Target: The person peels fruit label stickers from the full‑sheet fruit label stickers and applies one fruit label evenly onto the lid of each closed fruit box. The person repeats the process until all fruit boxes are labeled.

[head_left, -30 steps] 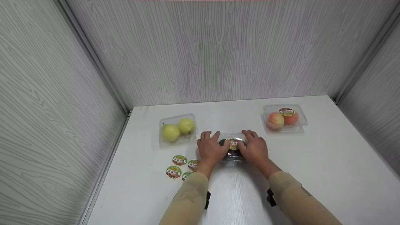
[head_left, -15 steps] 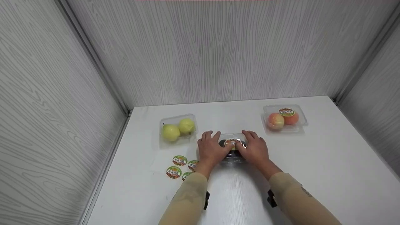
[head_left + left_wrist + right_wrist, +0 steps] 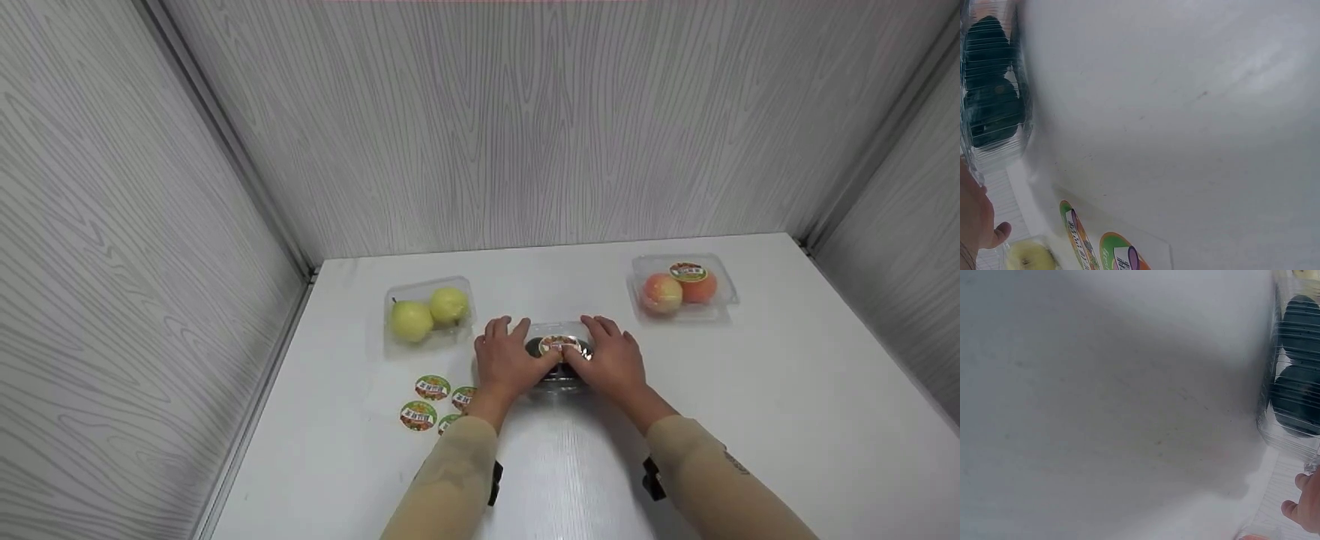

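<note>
A clear plastic clamshell box point(image 3: 561, 388) with dark green fruit inside sits in the middle of the table, between both hands. My left hand point(image 3: 510, 361) grips its left side and my right hand point(image 3: 613, 361) its right side. Both thumbs press on the round fruit sticker point(image 3: 559, 345) on the lid, their tips nearly meeting at its lower part. Through the ribbed wall, two dark green fruits point(image 3: 991, 84) show in the left wrist view; the right wrist view also shows the box point(image 3: 1292, 433). Part of the box lies hidden under the hands.
Back left, an open-looking clear box point(image 3: 429, 283) holds two yellow-green pears point(image 3: 411, 322). Several round stickers point(image 3: 418, 415) lie on a backing sheet left of my left forearm. At back right stands a clear box point(image 3: 720, 262) with two peach-coloured fruits and a sticker point(image 3: 688, 271).
Both thumbs have slid inward and slightly down across the sticker until their tips come close together. The fingers stay at the box's sides, and the box stays put.
</note>
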Motion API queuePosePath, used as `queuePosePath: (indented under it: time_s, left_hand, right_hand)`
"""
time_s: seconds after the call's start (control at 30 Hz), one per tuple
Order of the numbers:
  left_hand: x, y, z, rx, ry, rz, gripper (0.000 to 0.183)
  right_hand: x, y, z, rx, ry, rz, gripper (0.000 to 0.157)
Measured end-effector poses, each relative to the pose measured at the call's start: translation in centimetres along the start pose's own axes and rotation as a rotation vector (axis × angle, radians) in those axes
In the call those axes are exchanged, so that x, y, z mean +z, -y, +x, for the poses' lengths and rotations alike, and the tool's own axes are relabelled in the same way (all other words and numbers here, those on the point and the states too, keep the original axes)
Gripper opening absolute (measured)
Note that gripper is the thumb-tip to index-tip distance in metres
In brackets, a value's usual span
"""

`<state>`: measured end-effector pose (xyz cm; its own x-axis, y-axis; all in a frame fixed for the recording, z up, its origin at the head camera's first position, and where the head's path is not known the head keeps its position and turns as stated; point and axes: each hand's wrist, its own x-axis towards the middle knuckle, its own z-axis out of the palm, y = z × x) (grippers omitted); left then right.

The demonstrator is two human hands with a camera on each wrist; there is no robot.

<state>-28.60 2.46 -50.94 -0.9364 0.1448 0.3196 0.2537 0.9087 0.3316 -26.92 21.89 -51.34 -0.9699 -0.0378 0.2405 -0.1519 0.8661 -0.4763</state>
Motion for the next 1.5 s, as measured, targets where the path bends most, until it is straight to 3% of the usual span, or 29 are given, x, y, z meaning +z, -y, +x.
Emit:
queuePosePath:
  time_s: [0.8, 1.23, 1.37, 1.5]
  left_hand:
    - [-0.2, 0.0, -0.1, 0.005, 0.006, 0.004, 0.089]
    - [0.0, 0.1, -0.3, -0.009, -0.016, -0.048, 0.068]
    - [-0.9, -0.2, -0.6, 0.007, -0.005, -0.035, 0.074]
    - [-2.4, -0.3, -1.0, 0.067, -0.012, 0.035, 0.079]
  right_hand:
    - [-0.2, -0.1, -0.1, -0.012, -0.009, -0.009, 0.073]
    - [-0.2, -0.2, -0.2, 0.003, 0.02, -0.015, 0.069]
    - [-0.8, -0.3, -0.5, -0.017, 0.01, 0.009, 0.072]
    - [-2.1, -0.4, -1.0, -0.077, -0.037, 0.011, 0.074]
